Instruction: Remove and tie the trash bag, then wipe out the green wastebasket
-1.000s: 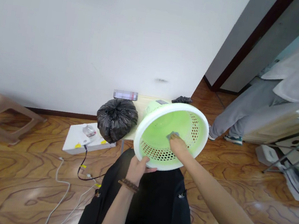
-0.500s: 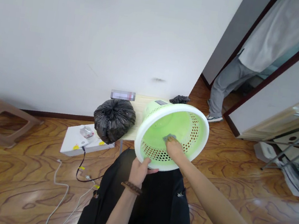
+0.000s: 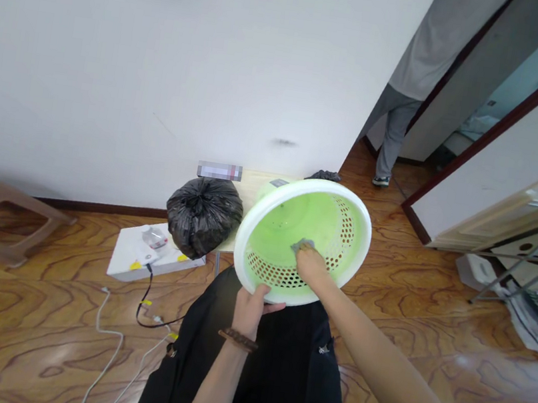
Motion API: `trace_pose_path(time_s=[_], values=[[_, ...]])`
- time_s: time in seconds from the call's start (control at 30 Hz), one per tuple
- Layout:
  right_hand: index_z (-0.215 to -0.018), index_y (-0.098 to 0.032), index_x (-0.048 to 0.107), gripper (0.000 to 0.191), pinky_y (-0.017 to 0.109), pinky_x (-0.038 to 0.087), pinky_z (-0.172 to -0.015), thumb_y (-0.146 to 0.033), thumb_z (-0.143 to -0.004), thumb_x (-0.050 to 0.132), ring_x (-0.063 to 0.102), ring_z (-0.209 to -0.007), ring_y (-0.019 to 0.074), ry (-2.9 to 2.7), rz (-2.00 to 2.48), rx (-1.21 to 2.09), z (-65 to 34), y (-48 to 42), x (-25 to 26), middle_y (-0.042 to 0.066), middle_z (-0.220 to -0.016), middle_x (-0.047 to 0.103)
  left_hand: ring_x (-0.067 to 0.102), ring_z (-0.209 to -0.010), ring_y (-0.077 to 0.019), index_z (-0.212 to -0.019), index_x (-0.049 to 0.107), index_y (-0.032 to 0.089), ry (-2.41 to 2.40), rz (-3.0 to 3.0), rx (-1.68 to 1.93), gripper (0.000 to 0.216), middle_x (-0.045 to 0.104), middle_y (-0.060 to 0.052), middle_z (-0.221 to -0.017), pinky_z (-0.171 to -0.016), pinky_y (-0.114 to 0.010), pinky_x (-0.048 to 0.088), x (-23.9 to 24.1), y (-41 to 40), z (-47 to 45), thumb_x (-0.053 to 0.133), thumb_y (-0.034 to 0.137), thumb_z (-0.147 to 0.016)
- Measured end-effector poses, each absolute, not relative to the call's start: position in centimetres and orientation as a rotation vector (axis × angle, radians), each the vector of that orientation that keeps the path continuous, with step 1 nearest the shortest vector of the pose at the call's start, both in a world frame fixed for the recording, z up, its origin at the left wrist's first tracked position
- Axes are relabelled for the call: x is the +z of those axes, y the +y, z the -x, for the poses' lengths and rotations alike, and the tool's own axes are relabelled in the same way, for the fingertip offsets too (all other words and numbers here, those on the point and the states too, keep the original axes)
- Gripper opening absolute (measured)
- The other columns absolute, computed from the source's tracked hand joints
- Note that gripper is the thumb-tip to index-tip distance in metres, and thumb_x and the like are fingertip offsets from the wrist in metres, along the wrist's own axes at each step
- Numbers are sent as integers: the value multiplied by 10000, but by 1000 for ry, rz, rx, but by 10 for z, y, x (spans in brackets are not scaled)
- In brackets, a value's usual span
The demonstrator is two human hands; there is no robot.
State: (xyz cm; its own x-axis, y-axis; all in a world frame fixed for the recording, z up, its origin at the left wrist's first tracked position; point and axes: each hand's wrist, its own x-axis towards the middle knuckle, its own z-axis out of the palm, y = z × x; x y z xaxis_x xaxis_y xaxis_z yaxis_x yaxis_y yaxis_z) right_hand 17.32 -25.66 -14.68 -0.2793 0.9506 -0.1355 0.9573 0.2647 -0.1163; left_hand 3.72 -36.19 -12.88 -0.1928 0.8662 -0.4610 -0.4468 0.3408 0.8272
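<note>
Inside the green basket | right fingers clutching grey cloth | left fingers gripping basket's white rim

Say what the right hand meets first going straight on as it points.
The inside of the green basket, base or side wall, with the grey cloth in the right hand leading. Depth is unclear; the cloth may already be touching it.

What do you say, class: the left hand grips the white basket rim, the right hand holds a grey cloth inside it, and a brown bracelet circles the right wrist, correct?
Not quite: the head view shows the brown bracelet around the left wrist. The left hand does grip the white basket rim, and the right hand holds a grey cloth inside it.
</note>
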Motion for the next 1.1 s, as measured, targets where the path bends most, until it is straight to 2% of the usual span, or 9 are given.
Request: trace_pose_path(time_s=[0.2,0.3,0.43,0.5,0.63,0.7,0.83,0.97,1.1], values=[[-1136,-157,571,414,282,428,-884,-248,-958,209,599,-980,175,2680,-1788,-691,-135,-270,-156,81,-1118,633,642,-789,-192,-991,581,89,1273,-402,1255,286,645,-113,-967,-589,-313,586,-129,-362,-38,559,77,-706],[-1111,-151,591,374,304,433,-875,-203,-935,264,593,-993,198,2664,-1701,-574,-143,-267,-152,100,-1108,634,643,-799,-198,-1015,573,89,1262,-370,1264,302,647,-116,-963,-597,-320,588,-130,-361,-37,555,87,-713],[-1093,-67,611,360,351,409,-915,-84,-859,338,533,-1100,257,2526,-1729,-291,-170,-254,-148,186,-1129,607,643,-793,-206,-1042,550,86,1260,-373,1261,327,644,-130,-991,-578,-339,593,-132,-360,-35,549,91,-715],[-1112,-72,611,359,348,402,-936,-114,-870,349,528,-1114,253,2533,-1688,-352,-173,-252,-149,180,-1161,597,641,-789,-207,-1029,555,83,1270,-397,1254,317,641,-133,-997,-569,-342,593,-133,-360,-37,552,93,-712],[-1253,-156,529,405,312,388,-975,-251,-928,304,504,-1165,199,2710,-1574,-695,-162,-257,-155,77,-1281,542,639,-785,-195,-1028,560,83,1274,-422,1237,317,644,-127,-982,-570,-331,591,-133,-361,-38,551,85,-711],[-1285,-154,496,425,308,369,-999,-265,-937,277,462,-1212,190,2784,-1566,-743,-157,-261,-158,60,-1324,503,643,-770,-198,-1041,562,92,1268,-442,1192,330,650,-125,-972,-563,-342,589,-133,-361,-34,580,112,-712],[-1285,-122,490,427,319,359,-1011,-247,-930,289,442,-1231,202,2789,-1520,-705,-157,-264,-160,84,-1337,486,645,-752,-226,-1001,607,98,1254,-544,1068,321,660,-129,-949,-523,-368,581,-137,-358,-23,648,219,-706],[-1260,-126,509,409,327,380,-986,-191,-907,314,472,-1198,209,2709,-1548,-594,-163,-260,-159,108,-1295,524,641,-765,-217,-965,611,94,1252,-570,1098,261,648,-125,-1008,-534,-348,579,-142,-355,-19,607,135,-707],[-1168,-109,569,381,335,419,-921,-95,-846,366,548,-1092,221,2533,-1619,-443,-171,-256,-153,150,-1203,576,648,-721,-242,-962,590,96,1440,-613,1084,292,632,-141,-1010,-491,-389,575,-131,-352,-14,638,147,-678]])
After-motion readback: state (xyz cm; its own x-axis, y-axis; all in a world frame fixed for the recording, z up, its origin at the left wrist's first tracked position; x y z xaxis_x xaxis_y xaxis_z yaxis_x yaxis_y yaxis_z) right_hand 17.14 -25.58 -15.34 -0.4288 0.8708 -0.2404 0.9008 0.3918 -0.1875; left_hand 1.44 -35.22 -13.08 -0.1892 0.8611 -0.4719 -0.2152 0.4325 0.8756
